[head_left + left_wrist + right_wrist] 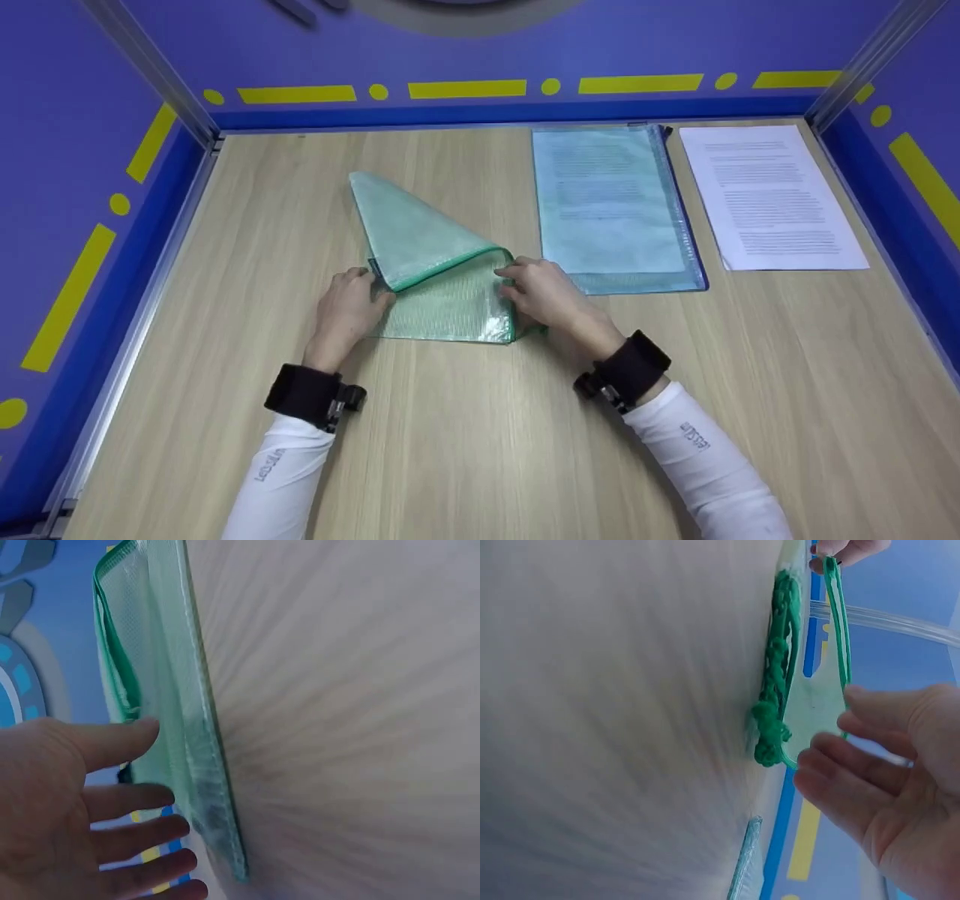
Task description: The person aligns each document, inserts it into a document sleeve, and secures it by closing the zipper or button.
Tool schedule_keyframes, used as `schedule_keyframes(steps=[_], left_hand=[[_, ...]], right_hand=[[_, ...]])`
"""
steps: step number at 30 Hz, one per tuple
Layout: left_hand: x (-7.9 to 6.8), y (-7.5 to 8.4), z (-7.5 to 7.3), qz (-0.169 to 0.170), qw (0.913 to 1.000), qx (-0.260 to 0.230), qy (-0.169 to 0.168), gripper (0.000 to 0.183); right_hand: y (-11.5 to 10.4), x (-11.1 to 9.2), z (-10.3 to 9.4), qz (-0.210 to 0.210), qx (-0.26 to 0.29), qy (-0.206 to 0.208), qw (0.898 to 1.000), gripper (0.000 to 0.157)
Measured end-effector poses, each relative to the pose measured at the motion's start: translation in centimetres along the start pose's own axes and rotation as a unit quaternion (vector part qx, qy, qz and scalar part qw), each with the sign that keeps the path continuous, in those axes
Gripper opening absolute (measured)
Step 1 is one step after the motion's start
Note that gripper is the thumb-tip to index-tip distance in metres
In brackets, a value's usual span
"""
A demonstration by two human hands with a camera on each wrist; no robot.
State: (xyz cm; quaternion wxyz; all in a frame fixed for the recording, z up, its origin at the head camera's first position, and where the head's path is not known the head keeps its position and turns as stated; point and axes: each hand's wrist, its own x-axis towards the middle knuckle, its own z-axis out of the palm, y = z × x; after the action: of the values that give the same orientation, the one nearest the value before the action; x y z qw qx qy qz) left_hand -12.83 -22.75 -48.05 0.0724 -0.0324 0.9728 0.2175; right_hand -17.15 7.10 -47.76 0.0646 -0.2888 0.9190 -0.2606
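A translucent green zip document pouch [442,315] lies in front of me, its upper layer lifted and folded diagonally back toward the far left. Along the raised layer runs a darker green edge [112,637]. My left hand [345,311] is at the pouch's left side, beside a small dark tab [374,267]; its fingers are extended and spread in the left wrist view. At the right side, my right hand [551,296] pinches the raised green edge between thumb and forefinger. Bunched green zipper trim [776,675] hangs near that hand in the right wrist view.
A blue zip pouch [615,284] with a printed sheet inside lies behind and right of the green one. Farther right is a printed white paper sheet [772,195]. Blue panels [465,60] with yellow marks border the wooden table [450,450] at the back and sides.
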Motion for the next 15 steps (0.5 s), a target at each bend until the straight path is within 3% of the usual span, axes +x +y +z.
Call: schedule_keyframes(steps=[5, 9, 15], left_hand=[[-0.7, 0.0, 0.3, 0.053, 0.9973, 0.009, -0.050, 0.064], [-0.7, -0.1, 0.5, 0.071, 0.9940, 0.021, -0.081, 0.068], [-0.5, 0.0, 0.3, 0.079, 0.9918, 0.036, -0.094, 0.068]], right_hand=[[-0.1, 0.4, 0.3, -0.036, -0.028, -0.039, 0.998, 0.034], [-0.1, 1.0, 0.6, -0.062, -0.050, -0.063, 0.995, 0.034], [-0.3, 2.2, 0.5, -0.042, -0.062, -0.097, 0.992, 0.040]])
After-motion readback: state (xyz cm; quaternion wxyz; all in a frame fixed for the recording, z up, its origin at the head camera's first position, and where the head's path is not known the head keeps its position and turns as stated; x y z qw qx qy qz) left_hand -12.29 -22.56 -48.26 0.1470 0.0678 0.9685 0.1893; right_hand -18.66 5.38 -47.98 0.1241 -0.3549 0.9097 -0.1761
